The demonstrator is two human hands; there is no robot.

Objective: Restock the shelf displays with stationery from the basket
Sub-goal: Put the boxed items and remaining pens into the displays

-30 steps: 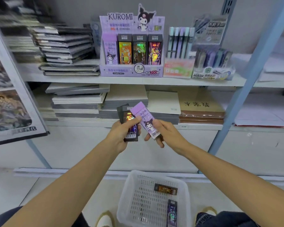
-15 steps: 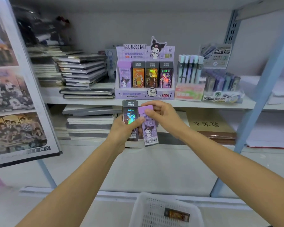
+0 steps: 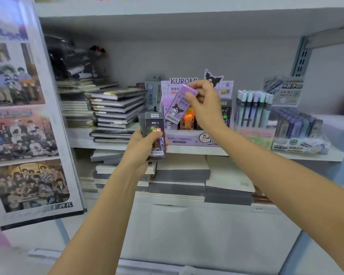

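Observation:
My right hand pinches a purple Kuromi lead box by its top end, tilted, right in front of the left slot of the purple Kuromi display stand on the middle shelf. Lower left, my left hand grips a small stack of dark holographic lead boxes upright, just before the shelf edge. Dark and orange boxes stand in the display, partly hidden behind my right hand. The basket is out of view.
Stacked notebooks lie left of the display. To its right stand a pastel pen display and a purple-blue eraser display. More notebook piles fill the shelf below. A photo poster board hangs at the left.
My right hand lifted the purple box away from the left hand's stack, up to the Kuromi display. The view rose, and the basket dropped out of sight.

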